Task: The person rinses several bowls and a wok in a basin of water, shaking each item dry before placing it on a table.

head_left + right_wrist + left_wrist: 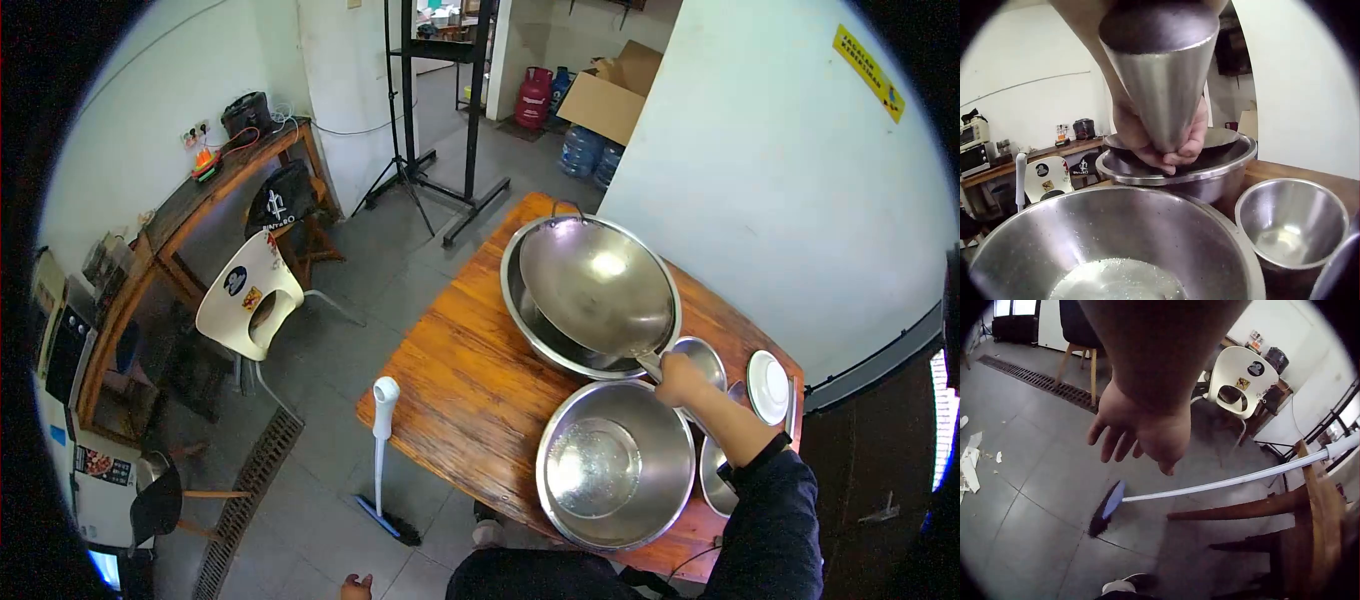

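My right hand grips the handle of a steel wok, fingers curled round its tapered metal handle in the right wrist view. The wok lies tilted over a large steel basin, overlapping much of it. Nearer to me stands a second steel basin with water droplets on its bottom. A smaller steel bowl is to the right of it. My left hand hangs loosely above the floor with relaxed fingers and holds nothing; at the bottom of the head view only its fingertips show.
The wooden table carries the basins and a white plate at its right. A broom leans against the table's left edge. Beyond it are a cream chair and a floor drain. A white wall borders the far right.
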Motion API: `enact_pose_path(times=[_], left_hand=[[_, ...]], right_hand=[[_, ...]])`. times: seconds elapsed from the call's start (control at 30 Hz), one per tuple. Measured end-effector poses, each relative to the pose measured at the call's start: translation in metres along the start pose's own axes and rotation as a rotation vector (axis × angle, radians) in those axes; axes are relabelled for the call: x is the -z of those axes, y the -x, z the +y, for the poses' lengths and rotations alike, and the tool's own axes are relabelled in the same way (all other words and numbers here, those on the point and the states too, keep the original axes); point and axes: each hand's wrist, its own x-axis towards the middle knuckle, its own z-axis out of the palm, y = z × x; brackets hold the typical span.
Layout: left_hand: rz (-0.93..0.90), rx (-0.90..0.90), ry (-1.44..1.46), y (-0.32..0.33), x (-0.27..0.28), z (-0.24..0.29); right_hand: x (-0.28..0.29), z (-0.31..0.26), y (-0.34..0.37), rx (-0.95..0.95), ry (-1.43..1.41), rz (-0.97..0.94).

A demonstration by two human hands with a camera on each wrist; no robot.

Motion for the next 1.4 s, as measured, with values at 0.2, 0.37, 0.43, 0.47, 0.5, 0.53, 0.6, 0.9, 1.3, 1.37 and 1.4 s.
enact_pose_path(times=[0.2, 0.37, 0.43, 0.47, 0.5, 0.53, 0.6, 0.9, 1.3, 1.37, 1.4], left_hand=[[0.013, -0.035, -0.029, 0.000, 0.001, -0.005], [0.009, -0.020, -0.016, -0.009, -0.007, -0.016], [-0.005, -0.030, -0.062, -0.015, -0.011, -0.022], [-0.014, -0.076, -0.102, -0.024, -0.017, -0.030], [-0.023, -0.122, -0.141, -0.041, -0.030, -0.051], [-0.032, -0.168, -0.180, -0.050, -0.037, -0.061], [-0.010, -0.093, -0.141, -0.037, -0.031, -0.046], [0.077, -0.254, -0.239, -0.072, -0.071, -0.095], [0.115, -0.369, -0.299, -0.078, -0.104, -0.114], [0.130, -0.310, -0.194, -0.072, -0.107, -0.111], [0.120, -0.242, -0.111, -0.064, -0.106, -0.108]], right_hand=[[-0.014, -0.005, -0.013, -0.016, 0.069, -0.045], [-0.010, -0.008, -0.012, -0.021, 0.048, -0.046], [-0.009, -0.009, -0.010, -0.027, 0.040, -0.039], [-0.010, -0.009, -0.011, -0.033, 0.044, -0.036], [-0.011, -0.008, -0.012, -0.038, 0.048, -0.034], [-0.013, -0.006, -0.013, -0.032, 0.046, -0.017], [-0.020, -0.002, -0.015, -0.023, 0.043, 0.011], [-0.018, -0.008, -0.014, -0.039, 0.041, -0.002], [-0.013, 0.009, -0.021, 0.046, -0.196, -0.187], [-0.011, 0.010, -0.016, 0.050, -0.257, -0.206], [-0.011, 0.011, -0.012, 0.043, -0.315, -0.220]])
